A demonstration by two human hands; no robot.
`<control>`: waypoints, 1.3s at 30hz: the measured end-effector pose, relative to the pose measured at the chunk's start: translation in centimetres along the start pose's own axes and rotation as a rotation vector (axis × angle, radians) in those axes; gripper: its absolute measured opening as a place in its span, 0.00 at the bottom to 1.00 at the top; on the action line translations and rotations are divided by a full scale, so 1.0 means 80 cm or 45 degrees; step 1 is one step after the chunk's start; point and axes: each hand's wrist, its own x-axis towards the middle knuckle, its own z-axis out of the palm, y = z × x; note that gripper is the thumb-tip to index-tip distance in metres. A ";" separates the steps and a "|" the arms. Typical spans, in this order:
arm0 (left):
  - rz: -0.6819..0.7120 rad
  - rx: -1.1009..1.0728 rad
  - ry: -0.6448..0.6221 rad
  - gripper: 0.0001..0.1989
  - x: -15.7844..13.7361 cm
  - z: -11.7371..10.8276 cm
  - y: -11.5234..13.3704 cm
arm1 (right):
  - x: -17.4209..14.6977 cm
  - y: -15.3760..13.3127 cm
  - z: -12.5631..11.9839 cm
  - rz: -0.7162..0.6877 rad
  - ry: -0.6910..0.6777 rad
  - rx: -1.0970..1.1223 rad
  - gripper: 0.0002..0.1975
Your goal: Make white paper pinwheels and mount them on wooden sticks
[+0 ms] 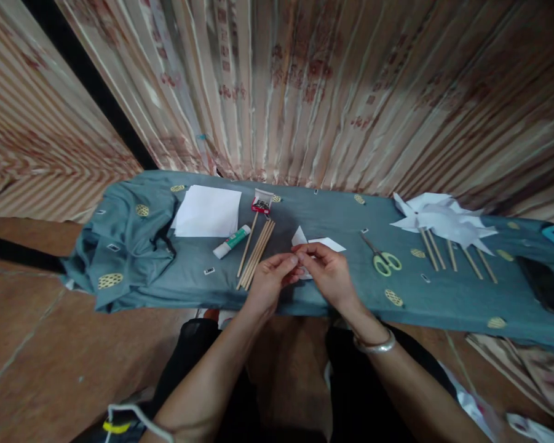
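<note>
A white paper pinwheel (328, 243) with pointed, folded blades sits at the front middle of the cloth-covered table. My left hand (273, 274) and my right hand (326, 271) meet over its near part, fingertips pinched close together. Both hands are closed on the paper; whether something small is also between the fingers is hidden. Just left of my left hand lie several thin wooden sticks (261, 252). A glue stick (232, 241) rests beyond them. To the right of my right hand are scissors (382, 258) with pale green handles.
A stack of white paper (209, 211) lies at the back left, near a small open red box (262, 202) of metal pins. Several pinwheels on sticks (447, 221) are piled at the right, beside a dark phone (544, 284). A curtain (277, 92) hangs behind the table.
</note>
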 end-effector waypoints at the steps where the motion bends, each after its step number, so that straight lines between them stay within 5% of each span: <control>1: -0.049 -0.017 -0.011 0.19 -0.001 0.002 -0.004 | -0.005 0.003 -0.005 -0.021 -0.002 -0.047 0.09; 8: -0.363 -0.112 -0.131 0.19 -0.008 0.016 -0.029 | -0.043 0.012 -0.050 -0.205 -0.031 -0.435 0.05; 15: -0.543 -0.070 -0.202 0.16 -0.020 0.038 -0.053 | -0.073 0.004 -0.098 -0.354 -0.123 -0.481 0.04; 23: -0.572 -0.009 -0.238 0.14 -0.016 0.056 -0.066 | -0.074 0.008 -0.127 -0.057 -0.204 -0.193 0.09; 29: -0.574 0.102 -0.269 0.14 -0.017 0.058 -0.070 | -0.069 0.016 -0.139 0.027 -0.303 0.113 0.07; 39: -0.591 0.168 -0.320 0.13 -0.022 0.053 -0.064 | -0.058 0.018 -0.143 0.063 -0.545 0.229 0.08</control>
